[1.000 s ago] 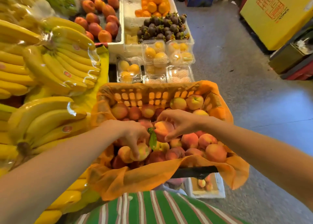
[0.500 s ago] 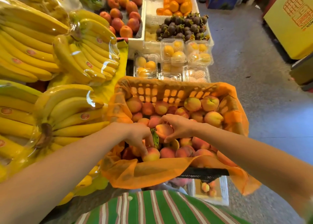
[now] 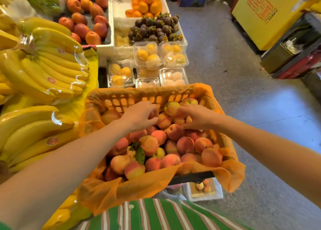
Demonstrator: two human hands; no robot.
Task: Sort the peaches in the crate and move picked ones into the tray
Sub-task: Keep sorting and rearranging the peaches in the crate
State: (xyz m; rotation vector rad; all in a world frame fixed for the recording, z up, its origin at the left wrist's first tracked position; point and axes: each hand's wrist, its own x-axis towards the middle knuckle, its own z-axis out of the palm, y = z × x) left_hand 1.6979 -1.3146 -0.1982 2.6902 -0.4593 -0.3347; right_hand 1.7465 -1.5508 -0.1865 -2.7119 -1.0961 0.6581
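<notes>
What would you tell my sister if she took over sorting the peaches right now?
Left hand: curled over peaches at the far end of the crate; whether it grips one is hidden.
Right hand: fingers spread on peaches there, touching a yellowish peach; no clear grip.
Tray: on the floor below the crate's near edge, holding a few peaches.
Done: a few peaches are in the tray.
Left: most peaches remain piled in the crate.

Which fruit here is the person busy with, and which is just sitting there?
Part of the job:
- peaches
- crate with orange liner
- white tray below it
- left hand
- right hand

Just sitting there:
- bananas
- mangosteens
- oranges
- clear fruit boxes
</notes>
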